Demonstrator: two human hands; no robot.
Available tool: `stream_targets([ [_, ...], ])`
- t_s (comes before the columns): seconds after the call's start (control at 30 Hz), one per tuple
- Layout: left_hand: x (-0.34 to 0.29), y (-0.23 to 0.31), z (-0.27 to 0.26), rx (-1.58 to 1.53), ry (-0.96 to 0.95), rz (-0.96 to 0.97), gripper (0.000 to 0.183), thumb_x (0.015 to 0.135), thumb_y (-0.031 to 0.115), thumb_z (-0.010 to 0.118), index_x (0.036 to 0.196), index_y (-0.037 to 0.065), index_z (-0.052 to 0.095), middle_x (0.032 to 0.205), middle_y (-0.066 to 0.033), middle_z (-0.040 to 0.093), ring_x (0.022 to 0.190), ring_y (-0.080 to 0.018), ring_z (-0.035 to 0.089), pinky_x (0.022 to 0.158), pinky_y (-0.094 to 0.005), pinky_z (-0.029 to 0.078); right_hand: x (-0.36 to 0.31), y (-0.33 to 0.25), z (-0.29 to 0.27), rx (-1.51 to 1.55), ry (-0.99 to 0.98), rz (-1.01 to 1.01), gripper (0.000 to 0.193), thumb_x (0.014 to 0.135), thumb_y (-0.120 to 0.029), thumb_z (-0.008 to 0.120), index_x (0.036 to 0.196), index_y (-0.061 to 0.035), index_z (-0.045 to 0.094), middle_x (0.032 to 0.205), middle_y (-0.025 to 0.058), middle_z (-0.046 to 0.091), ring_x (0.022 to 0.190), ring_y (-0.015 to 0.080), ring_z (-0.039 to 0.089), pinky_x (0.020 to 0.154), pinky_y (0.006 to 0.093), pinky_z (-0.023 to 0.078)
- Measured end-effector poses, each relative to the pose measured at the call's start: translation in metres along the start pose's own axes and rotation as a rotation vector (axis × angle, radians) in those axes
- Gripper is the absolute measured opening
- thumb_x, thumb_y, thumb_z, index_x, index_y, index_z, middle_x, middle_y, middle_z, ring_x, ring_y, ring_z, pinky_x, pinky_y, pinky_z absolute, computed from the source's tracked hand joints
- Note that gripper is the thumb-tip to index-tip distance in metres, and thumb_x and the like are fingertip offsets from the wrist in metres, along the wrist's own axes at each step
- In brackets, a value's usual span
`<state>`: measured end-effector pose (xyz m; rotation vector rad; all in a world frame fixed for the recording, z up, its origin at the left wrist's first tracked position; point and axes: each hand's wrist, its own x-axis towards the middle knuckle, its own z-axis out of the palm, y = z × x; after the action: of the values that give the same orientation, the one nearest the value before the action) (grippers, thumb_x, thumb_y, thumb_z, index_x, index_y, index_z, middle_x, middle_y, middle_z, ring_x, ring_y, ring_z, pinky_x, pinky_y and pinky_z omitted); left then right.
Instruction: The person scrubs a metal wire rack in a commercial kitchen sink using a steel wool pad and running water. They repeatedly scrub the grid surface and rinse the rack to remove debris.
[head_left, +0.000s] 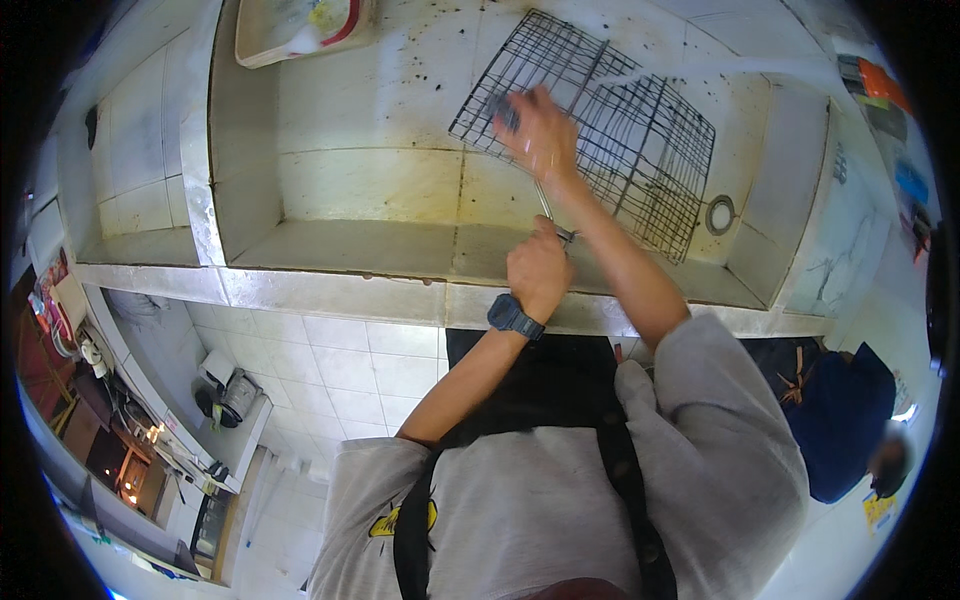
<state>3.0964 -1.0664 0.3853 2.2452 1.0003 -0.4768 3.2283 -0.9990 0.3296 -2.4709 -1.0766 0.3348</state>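
Note:
A dark wire grill rack (655, 140) lies tilted in a tiled basin, its grid of bars spread over the right half. My left hand (540, 268), with a dark watch on the wrist, is closed around a thin metal handle (544, 200) near the basin's front edge. The handle runs up toward the rack, but my right forearm hides where it ends. Over the rack's left part, my right hand (545, 135) grips a dark grey scouring pad (503, 112), slightly blurred by motion.
The basin's front ledge (350, 285) runs across before me. A round drain (719, 214) sits at the right. Dark crumbs and yellowish stains mark the tiles. At the far left stands a whitish tub (300, 45) with suds. A person in dark blue (840, 425) is at the right.

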Motion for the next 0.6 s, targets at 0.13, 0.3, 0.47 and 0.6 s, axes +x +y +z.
stream_targets([
  [0.13, -0.001, 0.001, -0.011, -0.073, -0.039, -0.004, 0.033, 0.074, 0.018, 0.067, 0.094, 0.000, 0.048, 0.071, -0.0181, 0.064, 0.066, -0.0337, 0.065, 0.059, -0.0426, 0.052, -0.012, 0.037, -0.012, -0.048, 0.109, -0.077, 0.031, 0.076, -0.032, 0.067, 0.100, -0.0130, 0.063, 0.095, 0.0109, 0.055, 0.077, 0.0311, 0.062, 0.063, 0.0411, 0.052],
  [0.3, 0.001, 0.003, -0.013, -0.198, -0.102, 0.013, 0.035, 0.073, 0.020, 0.070, 0.092, -0.001, 0.049, 0.075, -0.0235, 0.063, 0.072, -0.0395, 0.063, 0.063, -0.0461, 0.051, 0.096, 0.191, -0.027, -0.458, 0.336, 0.296, 0.031, 0.089, -0.035, 0.049, 0.099, -0.0084, 0.060, 0.089, 0.0127, 0.062, 0.071, 0.0270, 0.061, 0.062, 0.0366, 0.051],
  [0.47, 0.005, -0.007, -0.006, -0.343, -0.081, -0.045, 0.032, 0.072, 0.016, 0.070, 0.090, -0.002, 0.051, 0.078, -0.0245, 0.063, 0.079, -0.0412, 0.062, 0.068, -0.0468, 0.050, 0.016, 0.108, -0.012, -0.169, 0.264, 0.206, 0.044, 0.076, -0.040, 0.065, 0.109, -0.0106, 0.060, 0.096, 0.0156, 0.059, 0.079, 0.0337, 0.063, 0.063, 0.0439, 0.051],
  [0.6, 0.003, -0.004, -0.010, -0.235, -0.077, -0.063, 0.034, 0.073, 0.020, 0.069, 0.093, -0.001, 0.051, 0.080, -0.0233, 0.064, 0.080, -0.0401, 0.063, 0.069, -0.0475, 0.050, -0.063, 0.035, -0.057, 0.001, 0.087, 0.179, 0.040, 0.076, -0.039, 0.066, 0.104, -0.0107, 0.063, 0.098, 0.0156, 0.059, 0.079, 0.0333, 0.064, 0.063, 0.0421, 0.052],
])
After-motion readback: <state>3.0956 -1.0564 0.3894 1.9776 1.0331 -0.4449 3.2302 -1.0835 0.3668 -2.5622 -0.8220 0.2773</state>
